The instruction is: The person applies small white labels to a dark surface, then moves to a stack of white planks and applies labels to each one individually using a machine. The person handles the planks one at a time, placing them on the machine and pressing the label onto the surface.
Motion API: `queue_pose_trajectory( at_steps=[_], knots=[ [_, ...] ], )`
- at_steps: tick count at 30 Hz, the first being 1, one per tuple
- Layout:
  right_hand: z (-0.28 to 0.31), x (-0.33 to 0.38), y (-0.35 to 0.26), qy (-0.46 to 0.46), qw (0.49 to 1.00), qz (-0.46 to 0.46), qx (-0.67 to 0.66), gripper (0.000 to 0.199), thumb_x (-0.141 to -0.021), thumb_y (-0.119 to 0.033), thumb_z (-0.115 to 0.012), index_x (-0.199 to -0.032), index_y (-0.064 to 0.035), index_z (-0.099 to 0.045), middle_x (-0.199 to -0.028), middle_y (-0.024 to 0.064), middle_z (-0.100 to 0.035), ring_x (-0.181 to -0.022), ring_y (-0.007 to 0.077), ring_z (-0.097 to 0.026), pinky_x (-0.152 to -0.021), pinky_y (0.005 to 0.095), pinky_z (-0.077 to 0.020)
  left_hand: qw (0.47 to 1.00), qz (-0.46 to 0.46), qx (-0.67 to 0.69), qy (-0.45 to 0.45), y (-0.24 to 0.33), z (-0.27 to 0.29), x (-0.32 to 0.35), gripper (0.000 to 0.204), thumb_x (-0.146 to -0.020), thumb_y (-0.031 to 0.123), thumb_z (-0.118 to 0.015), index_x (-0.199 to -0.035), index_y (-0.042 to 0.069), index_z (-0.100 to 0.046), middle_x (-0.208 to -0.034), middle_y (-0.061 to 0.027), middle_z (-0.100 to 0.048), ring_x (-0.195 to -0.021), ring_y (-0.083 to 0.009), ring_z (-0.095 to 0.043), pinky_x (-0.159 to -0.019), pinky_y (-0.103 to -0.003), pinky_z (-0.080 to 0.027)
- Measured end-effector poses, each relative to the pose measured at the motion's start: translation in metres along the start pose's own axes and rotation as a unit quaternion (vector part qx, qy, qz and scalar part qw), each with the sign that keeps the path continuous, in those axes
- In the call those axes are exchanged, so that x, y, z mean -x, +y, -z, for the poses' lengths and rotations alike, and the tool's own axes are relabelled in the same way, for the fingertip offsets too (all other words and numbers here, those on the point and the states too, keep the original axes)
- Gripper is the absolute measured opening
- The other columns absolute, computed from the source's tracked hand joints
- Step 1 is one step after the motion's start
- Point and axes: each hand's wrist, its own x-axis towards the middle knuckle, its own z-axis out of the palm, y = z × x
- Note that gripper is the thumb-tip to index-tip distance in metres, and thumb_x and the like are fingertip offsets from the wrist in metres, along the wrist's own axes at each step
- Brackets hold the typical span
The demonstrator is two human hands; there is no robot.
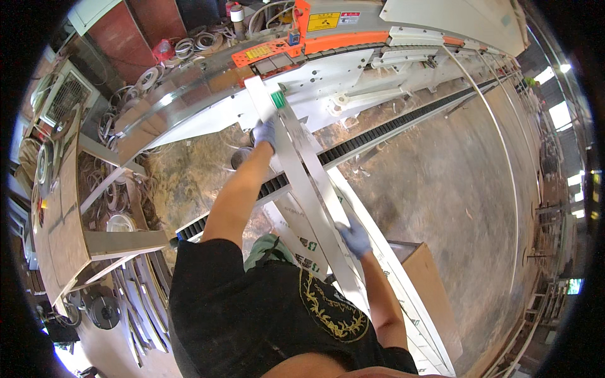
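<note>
White panel strip (309,189) is up off the stack, front end just reaching the machine's infeed (277,101) by the black conveyor track (378,129). Left hand (265,134) grips it near the front, right hand (354,236) clamps the rear edge. Looks like feeding has barely started; most of its length isn't in yet.

Left hand (265,134) stretched ahead, right hand (355,237) nearer, both closed.

The long panel (309,183) looks smooth, matt white, likely laminated board. Both hands, left hand (265,133) and right hand (354,237), wear thin bluish gloves. Behind the panel, the machine (353,75) shows painted metal; beneath it, a black ribbed conveyor track (378,129).
</note>
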Motion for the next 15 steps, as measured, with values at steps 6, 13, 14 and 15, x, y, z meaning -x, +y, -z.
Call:
queue_pose_trajectory(
  at_steps=[6, 13, 14, 15],
  knots=[
    [-0.011, -0.068, -0.061, 0.035, 0.985, 0.005, 0.171, 0.068, -0.083, -0.054, -0.039, -0.131, -0.0062, -0.031, -0.112, 0.0258, -0.051, -0.103, 0.0389, -0.05, -0.088, 0.0408, -0.0385, 0.985, 0.02, -0.163, 0.056, 0.057, -0.032, 0.002, 0.055, -0.07, 0.032, -0.069, -0.112, 0.001, -0.053, -0.105, -0.0117, -0.058, -0.092, -0.0233, -0.054, -0.081, -0.032, -0.041],
    [-0.014, -0.104, -0.093, 0.01, 0.979, 0.042, 0.202, 0.073, -0.083, -0.06, -0.029, -0.132, -0.0066, -0.029, -0.112, 0.0251, -0.052, -0.102, 0.0386, -0.051, -0.087, 0.0431, -0.0392, 0.987, 0.066, -0.144, 0.03, 0.044, -0.019, -0.064, 0.056, -0.067, 0.031, -0.071, -0.111, 0.002, -0.054, -0.106, -0.0119, -0.058, -0.093, -0.0231, -0.054, -0.081, -0.033, -0.041],
    [-0.015, -0.106, -0.093, -0.002, 0.979, 0.019, 0.204, 0.07, -0.083, -0.057, -0.033, -0.13, -0.0043, -0.032, -0.114, 0.0258, -0.05, -0.104, 0.0388, -0.049, -0.087, 0.0422, -0.0388, 0.986, 0.052, -0.151, 0.038, 0.042, -0.02, -0.066, 0.056, -0.067, 0.032, -0.07, -0.112, 0.001, -0.054, -0.105, -0.0125, -0.058, -0.093, -0.0238, -0.054, -0.081, -0.033, -0.041],
    [-0.011, -0.108, -0.109, -0.01, 0.978, 0.0, 0.209, 0.067, -0.084, -0.053, -0.036, -0.128, -0.0019, -0.034, -0.116, 0.0265, -0.048, -0.106, 0.0389, -0.048, -0.088, 0.0413, -0.0384, 0.987, 0.035, -0.153, 0.044, 0.043, -0.029, -0.067, 0.056, -0.068, 0.032, -0.07, -0.112, 0.001, -0.054, -0.105, -0.0131, -0.059, -0.093, -0.0245, -0.054, -0.081, -0.034, -0.041]
  ],
)
